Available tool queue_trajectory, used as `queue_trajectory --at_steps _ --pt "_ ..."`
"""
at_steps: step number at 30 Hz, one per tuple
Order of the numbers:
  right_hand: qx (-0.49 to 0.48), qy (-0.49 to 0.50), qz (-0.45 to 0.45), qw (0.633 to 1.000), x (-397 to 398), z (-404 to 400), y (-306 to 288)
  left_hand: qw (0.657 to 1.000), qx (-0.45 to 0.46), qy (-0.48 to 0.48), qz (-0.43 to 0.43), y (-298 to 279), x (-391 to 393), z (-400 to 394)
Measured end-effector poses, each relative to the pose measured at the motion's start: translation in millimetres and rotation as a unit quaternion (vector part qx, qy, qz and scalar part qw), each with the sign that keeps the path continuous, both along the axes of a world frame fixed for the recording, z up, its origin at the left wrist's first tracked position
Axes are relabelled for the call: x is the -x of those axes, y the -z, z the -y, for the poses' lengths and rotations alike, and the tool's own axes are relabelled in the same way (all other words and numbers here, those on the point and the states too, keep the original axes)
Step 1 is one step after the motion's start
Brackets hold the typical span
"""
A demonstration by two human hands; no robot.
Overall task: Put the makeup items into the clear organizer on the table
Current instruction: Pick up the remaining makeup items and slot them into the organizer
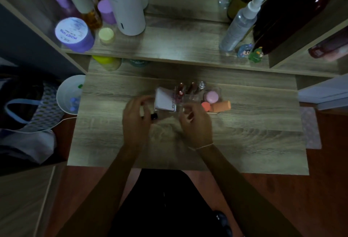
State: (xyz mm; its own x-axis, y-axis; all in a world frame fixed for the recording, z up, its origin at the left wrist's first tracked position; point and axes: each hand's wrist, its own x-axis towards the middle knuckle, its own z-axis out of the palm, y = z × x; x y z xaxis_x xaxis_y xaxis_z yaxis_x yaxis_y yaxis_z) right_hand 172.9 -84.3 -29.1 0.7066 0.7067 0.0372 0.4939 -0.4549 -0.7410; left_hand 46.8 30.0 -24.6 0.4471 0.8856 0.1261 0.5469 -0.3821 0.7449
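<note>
Grey-brown wood grain runs across the table (244, 142) under both your hands. Your left hand (134, 118) curls around a small dark item (154, 116) with a glossy black, rounded end poking out beyond your fingertips; the rest of it is hidden in your palm, so you cannot tell what kind of makeup it is. Your right hand (196, 122) sits just beside it with fingers loosely bent, touching the near edge of the clear organizer (219, 92); whether it pinches anything cannot be told.

Directly beyond your left fingertips a flat, pale square compact (163, 99) stands tilted in the organizer's left compartment. Beyond your right fingers, slim glossy tubes with reddish-brown contents (180, 91) lean in the middle slots, next to a small clear-capped bottle (201, 85). Further right of that hand lie a round pink macaron-shaped puff (211, 96), a soft coral sponge (205, 106) and a matte peach cylinder-shaped sponge (222, 106) resting on its side at the organizer's right end.
</note>
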Motion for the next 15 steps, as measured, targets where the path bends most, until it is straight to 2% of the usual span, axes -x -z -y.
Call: queue_trajectory --at_steps 2,7,11,15 --pt "0.036 -0.087 0.002 0.996 22 -9 5 0.999 -0.018 -0.014 -0.037 7 21 -11" --pt "0.115 -0.256 0.048 0.959 51 -39 22 0.988 -0.020 0.071 -0.132 28 63 -33" --pt "0.215 -0.282 0.075 0.932 57 -57 37 0.986 -0.013 0.072 -0.152 33 75 -33" --pt "0.203 -0.270 0.092 0.937 58 -48 47 0.980 -0.016 0.113 -0.165 36 69 -20"
